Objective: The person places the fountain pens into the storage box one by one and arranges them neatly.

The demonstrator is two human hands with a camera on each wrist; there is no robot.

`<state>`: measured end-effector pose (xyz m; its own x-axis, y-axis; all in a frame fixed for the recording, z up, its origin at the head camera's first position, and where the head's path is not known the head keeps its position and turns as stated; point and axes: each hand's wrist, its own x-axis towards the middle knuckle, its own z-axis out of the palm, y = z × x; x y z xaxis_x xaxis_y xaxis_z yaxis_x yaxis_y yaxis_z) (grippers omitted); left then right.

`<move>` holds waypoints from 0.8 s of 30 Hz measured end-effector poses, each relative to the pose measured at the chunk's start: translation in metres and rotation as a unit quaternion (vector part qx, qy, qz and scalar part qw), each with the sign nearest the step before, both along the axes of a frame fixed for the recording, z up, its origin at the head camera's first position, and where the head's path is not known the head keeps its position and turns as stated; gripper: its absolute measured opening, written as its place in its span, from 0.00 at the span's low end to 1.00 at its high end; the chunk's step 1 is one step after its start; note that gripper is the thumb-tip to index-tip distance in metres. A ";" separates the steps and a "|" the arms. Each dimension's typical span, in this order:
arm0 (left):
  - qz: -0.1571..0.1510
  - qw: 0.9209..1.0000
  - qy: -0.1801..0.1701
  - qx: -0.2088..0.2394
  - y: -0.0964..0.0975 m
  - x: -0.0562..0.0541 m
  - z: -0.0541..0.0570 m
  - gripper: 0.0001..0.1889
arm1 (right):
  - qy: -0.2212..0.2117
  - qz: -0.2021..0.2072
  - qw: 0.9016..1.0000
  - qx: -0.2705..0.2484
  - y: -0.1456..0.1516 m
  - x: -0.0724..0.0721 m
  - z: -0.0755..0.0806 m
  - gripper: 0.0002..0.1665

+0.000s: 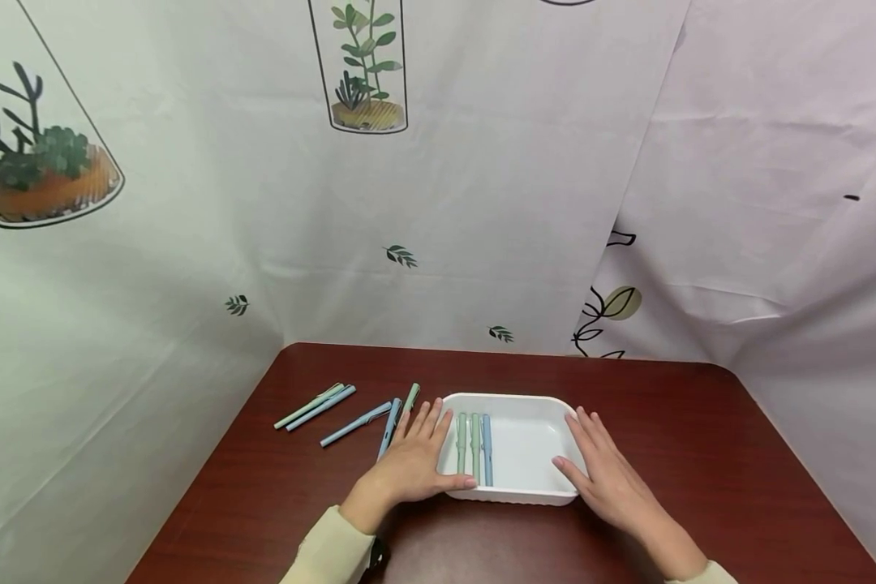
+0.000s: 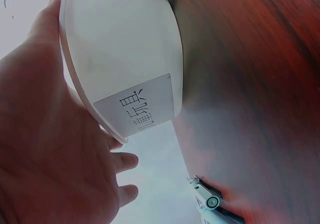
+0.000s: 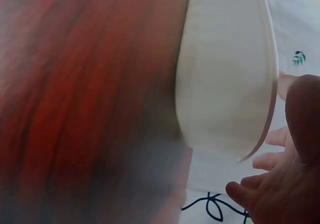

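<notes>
A white plastic tray (image 1: 529,442) sits on the table with two light green pens (image 1: 475,446) and a blue pen (image 1: 487,450) side by side at its left end. My left hand (image 1: 412,466), fingers spread, lies along the tray's left rim, its thumb at the front left corner. At the opposite end, my right hand (image 1: 613,478) rests against the right rim with straight fingers and the thumb reaching over the edge. From the left wrist, a printed label (image 2: 140,106) shows on the tray's side. The right wrist view shows the tray's plain outer wall (image 3: 225,74).
Left of the tray lie several loose pens: a green pen (image 1: 310,405) beside a blue pen (image 1: 321,408), another blue pen (image 1: 355,424), and a blue pen (image 1: 389,428) near a green pen (image 1: 412,397) partly behind my left fingers. Printed cloth (image 1: 445,203) hangs behind the dark red table (image 1: 701,454).
</notes>
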<state>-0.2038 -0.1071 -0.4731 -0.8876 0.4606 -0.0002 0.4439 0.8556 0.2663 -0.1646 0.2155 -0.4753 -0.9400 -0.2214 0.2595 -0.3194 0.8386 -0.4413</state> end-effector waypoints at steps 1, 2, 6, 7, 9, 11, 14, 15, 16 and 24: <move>-0.001 1.000 0.000 0.000 0.000 0.000 0.000 0.61 | -0.001 0.000 1.000 0.005 0.001 0.001 -0.001 0.44; -0.001 1.000 0.000 -0.001 0.000 0.000 0.000 0.61 | -0.002 0.001 1.000 0.008 0.002 0.001 -0.001 0.44; -0.002 1.000 0.002 -0.002 0.000 0.000 0.000 0.61 | -0.005 0.005 1.000 0.020 0.005 0.003 -0.004 0.45; -0.002 1.000 0.003 -0.002 0.000 0.000 0.000 0.61 | -0.005 0.007 1.000 0.023 0.005 0.004 -0.005 0.45; -0.002 1.000 0.003 0.000 0.000 0.000 0.000 0.61 | -0.006 0.011 1.000 0.028 0.005 0.005 -0.006 0.45; -0.003 1.000 0.004 0.001 -0.001 0.001 0.001 0.61 | -0.001 0.016 0.999 0.032 0.005 0.005 -0.008 0.44; -0.004 1.000 0.004 0.001 0.000 0.001 0.001 0.61 | 0.011 0.023 0.999 0.039 0.005 0.006 -0.010 0.43; -0.004 1.000 0.003 0.001 0.000 0.001 0.001 0.61 | 0.016 0.025 0.999 0.041 0.005 0.006 -0.010 0.43; -0.004 1.000 0.003 0.001 0.000 0.001 0.002 0.61 | 0.020 0.026 0.998 0.044 0.005 0.006 -0.011 0.43; -0.003 1.000 0.006 -0.003 -0.001 0.001 0.002 0.61 | 0.039 0.036 0.996 0.067 0.004 0.006 -0.012 0.40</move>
<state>-0.2029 -0.1078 -0.4716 -0.8845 0.4665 0.0082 0.4529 0.8541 0.2558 -0.1587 0.2194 -0.4871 -0.8989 -0.3247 0.2944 -0.4093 0.8620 -0.2991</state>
